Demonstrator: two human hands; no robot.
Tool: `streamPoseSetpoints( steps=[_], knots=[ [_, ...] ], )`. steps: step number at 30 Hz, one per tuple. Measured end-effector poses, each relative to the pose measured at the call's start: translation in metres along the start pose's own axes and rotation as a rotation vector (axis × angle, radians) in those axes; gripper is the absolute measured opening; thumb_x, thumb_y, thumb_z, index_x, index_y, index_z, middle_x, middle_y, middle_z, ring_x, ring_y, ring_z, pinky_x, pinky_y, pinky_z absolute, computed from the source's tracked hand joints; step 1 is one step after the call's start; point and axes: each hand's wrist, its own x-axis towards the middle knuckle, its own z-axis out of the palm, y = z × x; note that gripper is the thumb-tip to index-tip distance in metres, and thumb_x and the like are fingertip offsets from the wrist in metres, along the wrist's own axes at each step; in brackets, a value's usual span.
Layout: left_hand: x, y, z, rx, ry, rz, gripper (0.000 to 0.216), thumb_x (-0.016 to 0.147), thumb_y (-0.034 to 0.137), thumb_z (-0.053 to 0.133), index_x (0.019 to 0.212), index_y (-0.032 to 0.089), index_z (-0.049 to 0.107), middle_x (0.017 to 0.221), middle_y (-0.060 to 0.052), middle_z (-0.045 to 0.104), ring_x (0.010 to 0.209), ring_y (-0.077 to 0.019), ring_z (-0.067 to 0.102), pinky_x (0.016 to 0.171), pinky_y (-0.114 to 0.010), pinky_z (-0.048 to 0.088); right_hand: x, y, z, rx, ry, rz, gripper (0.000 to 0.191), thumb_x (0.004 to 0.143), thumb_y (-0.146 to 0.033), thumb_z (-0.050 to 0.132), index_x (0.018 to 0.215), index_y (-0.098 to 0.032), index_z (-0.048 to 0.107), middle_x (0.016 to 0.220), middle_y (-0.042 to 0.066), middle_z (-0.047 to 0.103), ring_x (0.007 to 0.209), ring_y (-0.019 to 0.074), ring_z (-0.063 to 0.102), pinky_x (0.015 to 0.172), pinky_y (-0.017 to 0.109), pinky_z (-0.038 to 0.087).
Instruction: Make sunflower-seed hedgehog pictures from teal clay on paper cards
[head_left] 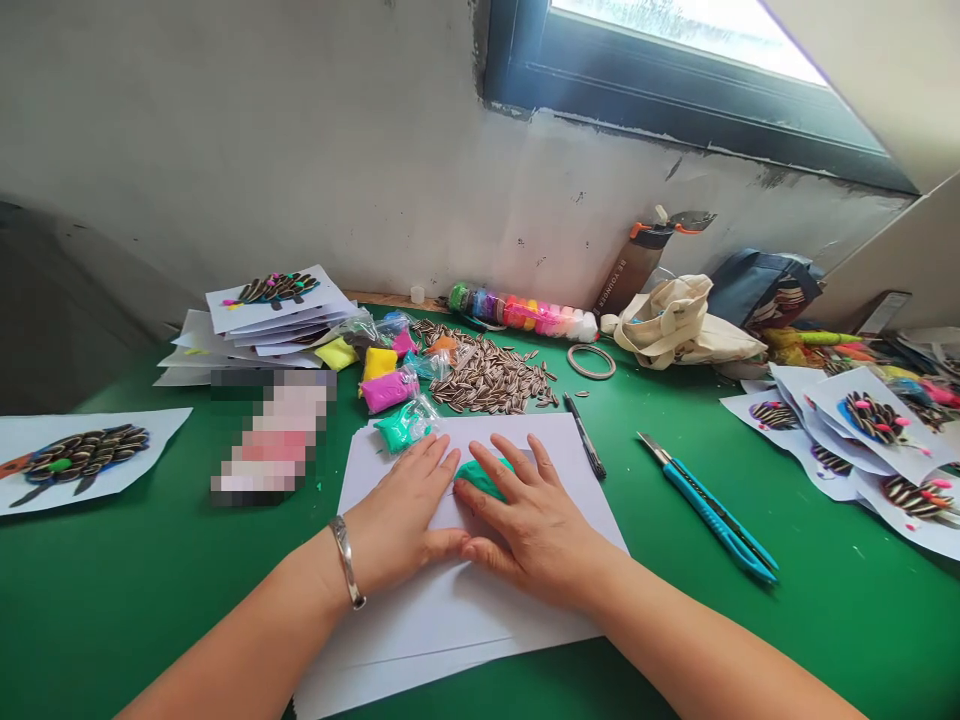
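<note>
A flattened patch of green modelling clay (474, 474) lies on a stack of white paper (442, 625). My right hand (529, 510) rests over the clay with its fingers spread, covering part of it. Flat on the paper to the left lies my left hand (409, 505), fingers stretched out, its thumb meeting the right thumb. A silver bracelet circles the left wrist. Just beyond the left fingertips is a small bag of green clay (406, 424), at the paper's far edge.
Behind the paper are a heap of striped sunflower seeds (495, 375) and bags of clay in several colours (390, 388). A pen (586, 437) and a blue utility knife (716, 515) lie to the right. Sheets with seed pictures sit left (274, 290) and right (874, 420).
</note>
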Motion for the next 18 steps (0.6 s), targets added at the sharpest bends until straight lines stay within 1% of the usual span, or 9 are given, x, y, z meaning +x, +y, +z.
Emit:
streamPoseSetpoints(
  steps=[5, 7, 11, 14, 18],
  knots=[
    [-0.0001, -0.005, 0.0044, -0.012, 0.047, 0.033, 0.086, 0.081, 0.06, 0.062, 0.146, 0.012, 0.034, 0.156, -0.02, 0.021, 0.145, -0.0353, 0.013, 0.116, -0.053, 0.021, 0.0015, 0.0001, 0.003, 0.006, -0.012, 0.015, 0.06, 0.094, -0.061, 0.033, 0.144, -0.029, 0.04, 0.155, 0.011, 0.03, 0.14, 0.039, 0.025, 0.109, 0.07, 0.014],
    [-0.0002, -0.0066, 0.0058, -0.017, 0.063, 0.043, 0.087, 0.081, 0.064, 0.059, 0.146, 0.012, 0.034, 0.156, -0.021, 0.021, 0.144, -0.0361, 0.013, 0.115, -0.054, 0.021, 0.0016, 0.0009, 0.0042, 0.004, -0.015, 0.027, 0.057, 0.094, -0.061, 0.033, 0.142, -0.031, 0.043, 0.155, 0.01, 0.031, 0.14, 0.0393, 0.026, 0.108, 0.07, 0.014],
    [0.0, -0.006, 0.0055, 0.004, 0.04, 0.029, 0.089, 0.081, 0.067, 0.057, 0.146, 0.01, 0.035, 0.156, -0.022, 0.021, 0.144, -0.0363, 0.013, 0.115, -0.054, 0.021, 0.0025, 0.0021, 0.0046, 0.007, -0.019, 0.027, 0.056, 0.095, -0.06, 0.033, 0.141, -0.03, 0.044, 0.155, 0.011, 0.031, 0.14, 0.039, 0.026, 0.108, 0.069, 0.014],
    [0.0003, -0.0047, 0.0042, -0.003, 0.053, 0.038, 0.088, 0.081, 0.066, 0.058, 0.146, 0.013, 0.035, 0.156, -0.021, 0.021, 0.144, -0.0365, 0.013, 0.115, -0.054, 0.022, 0.0037, 0.0014, 0.003, 0.016, -0.025, 0.036, 0.057, 0.095, -0.061, 0.032, 0.14, -0.03, 0.045, 0.154, 0.01, 0.033, 0.14, 0.0384, 0.025, 0.109, 0.069, 0.014],
    [0.0007, -0.0045, 0.0039, -0.016, 0.053, 0.039, 0.088, 0.08, 0.065, 0.059, 0.146, 0.012, 0.035, 0.155, -0.022, 0.022, 0.144, -0.0372, 0.015, 0.115, -0.054, 0.021, 0.0035, 0.0011, 0.0011, 0.025, -0.031, 0.052, 0.055, 0.094, -0.061, 0.033, 0.138, -0.031, 0.048, 0.151, 0.008, 0.038, 0.14, 0.0372, 0.026, 0.11, 0.067, 0.014]
  ],
)
